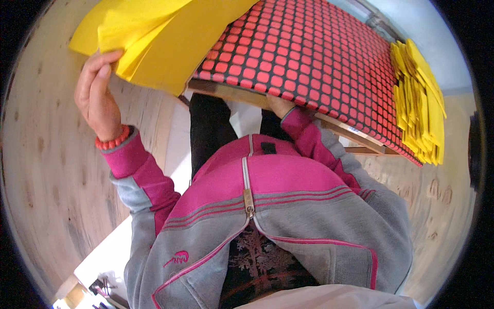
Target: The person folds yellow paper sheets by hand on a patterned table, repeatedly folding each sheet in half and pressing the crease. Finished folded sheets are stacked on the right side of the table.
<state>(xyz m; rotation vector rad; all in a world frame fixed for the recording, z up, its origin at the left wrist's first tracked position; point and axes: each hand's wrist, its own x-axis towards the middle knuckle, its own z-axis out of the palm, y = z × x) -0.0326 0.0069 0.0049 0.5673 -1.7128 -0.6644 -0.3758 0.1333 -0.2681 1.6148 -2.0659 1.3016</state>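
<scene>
My left hand [99,98], with a red bead bracelet at the wrist, is raised at the upper left. Its thumb and fingers pinch the near edge of a yellow folded sheet [170,49] that looks like stiff cloth or non-woven fabric. Several layers of it fan apart, and it overhangs the left end of a table covered in red-and-black checked cloth [303,51]. My right hand [279,105] reaches in at the table's front edge, below the cover. Its fingers are hidden there, so what they touch cannot be seen.
A stack of folded yellow pieces [419,103] lies at the table's right end. Under the cover's front edge runs a wooden frame [378,147]. Wood-patterned flooring [51,144] spreads to the left. A white surface [105,257] with small items is at the lower left.
</scene>
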